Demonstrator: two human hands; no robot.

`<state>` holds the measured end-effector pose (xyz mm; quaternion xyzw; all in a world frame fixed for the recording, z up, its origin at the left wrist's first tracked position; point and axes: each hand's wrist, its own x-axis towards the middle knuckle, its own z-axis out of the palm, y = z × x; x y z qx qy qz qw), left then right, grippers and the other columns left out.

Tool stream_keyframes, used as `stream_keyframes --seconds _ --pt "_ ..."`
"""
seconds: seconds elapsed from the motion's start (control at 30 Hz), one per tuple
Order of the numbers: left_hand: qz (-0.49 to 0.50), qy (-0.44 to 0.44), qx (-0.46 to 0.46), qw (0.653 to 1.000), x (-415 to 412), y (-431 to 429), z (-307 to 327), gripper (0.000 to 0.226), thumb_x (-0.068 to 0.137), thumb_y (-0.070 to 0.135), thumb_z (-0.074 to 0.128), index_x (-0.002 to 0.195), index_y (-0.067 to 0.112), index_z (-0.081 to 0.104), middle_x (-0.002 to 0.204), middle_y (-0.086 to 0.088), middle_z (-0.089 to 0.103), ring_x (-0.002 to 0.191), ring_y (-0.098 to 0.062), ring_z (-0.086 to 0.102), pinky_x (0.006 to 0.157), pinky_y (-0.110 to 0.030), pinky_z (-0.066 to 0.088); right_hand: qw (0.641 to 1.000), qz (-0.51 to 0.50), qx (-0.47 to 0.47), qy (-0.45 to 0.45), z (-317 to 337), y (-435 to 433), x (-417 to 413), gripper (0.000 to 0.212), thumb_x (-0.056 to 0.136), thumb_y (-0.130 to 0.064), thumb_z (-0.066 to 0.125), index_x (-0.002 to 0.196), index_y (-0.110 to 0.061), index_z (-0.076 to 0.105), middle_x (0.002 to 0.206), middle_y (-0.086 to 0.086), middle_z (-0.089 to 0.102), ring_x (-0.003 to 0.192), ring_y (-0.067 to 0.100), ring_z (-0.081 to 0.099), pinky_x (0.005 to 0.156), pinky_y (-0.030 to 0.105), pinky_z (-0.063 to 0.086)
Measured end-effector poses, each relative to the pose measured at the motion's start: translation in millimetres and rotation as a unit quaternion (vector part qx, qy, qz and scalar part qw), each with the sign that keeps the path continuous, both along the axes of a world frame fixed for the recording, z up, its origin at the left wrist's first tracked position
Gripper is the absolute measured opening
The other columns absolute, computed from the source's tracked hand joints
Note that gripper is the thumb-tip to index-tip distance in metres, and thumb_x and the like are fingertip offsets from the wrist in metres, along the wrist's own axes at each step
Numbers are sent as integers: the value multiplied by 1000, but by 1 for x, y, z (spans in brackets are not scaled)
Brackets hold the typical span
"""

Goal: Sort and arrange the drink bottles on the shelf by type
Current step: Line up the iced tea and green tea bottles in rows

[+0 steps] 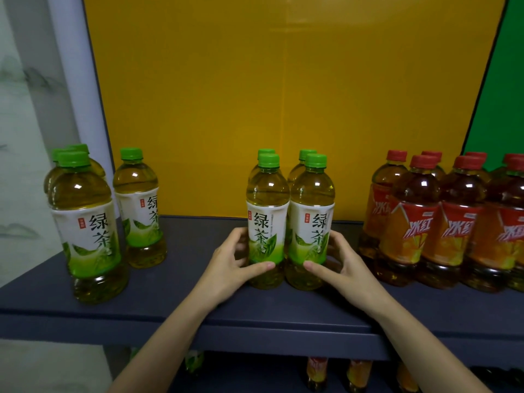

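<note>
Head view of the shelf (283,307). The central green tea bottles (268,222), four upright in a tight two-by-two block, stand mid-shelf before the yellow back panel (255,95). The left hand (226,268) wraps the block's left side, its thumb laid across the lower part of the front-left bottle. The right hand (346,268) mirrors it on the right side, thumb on the front-right bottle. Further green tea bottles (85,222) stand at the left end, well apart. Red-capped iced tea bottles (408,222) are grouped at the right end. More bottles (316,370) show dimly on a lower level
</note>
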<state>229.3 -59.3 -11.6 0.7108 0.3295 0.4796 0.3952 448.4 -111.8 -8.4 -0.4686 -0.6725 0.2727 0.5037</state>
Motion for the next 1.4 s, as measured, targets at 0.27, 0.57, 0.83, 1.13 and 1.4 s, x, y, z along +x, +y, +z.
stream_keyframes --seconds 0.27,0.57,0.83,1.13,1.4 --pt "48 140 15 989 -23 -19 2 73 73 36 76 135 23 40 129 11 52 114 -2 53 98 -26 46 958 -180 215 -58 10 -16 -3 43 72 -33 70 108 -18 52 103 -5 53 99 2 52 84 11 41" --pt "359 72 253 895 -125 -54 17 11 80 9 69 84 17 63 70 3 62 67 -17 56 58 -24 48 976 -7 207 -64 34 -30 -82 11 81 -14 67 89 -20 61 85 -9 61 81 10 60 71 15 48" --pt "423 60 264 865 -201 -31 17 62 70 39 76 114 5 48 101 -3 48 86 -6 46 72 -6 40 988 77 97 -93 36 43 -196 32 82 -15 69 108 -20 52 105 -2 57 95 13 55 83 26 49" --pt "290 48 126 947 -214 -15 -5 77 53 59 69 118 35 35 110 14 53 100 -3 56 77 -14 49 969 171 -176 38 31 115 -252 84 70 1 74 139 -18 29 121 -3 56 111 12 55 95 31 47" --pt "303 73 129 941 -205 -13 -5 77 69 40 75 130 20 34 128 1 52 116 -16 52 94 -36 48 980 141 -118 77 20 117 -260 66 68 -10 77 126 -14 46 121 4 61 112 18 59 90 29 52"
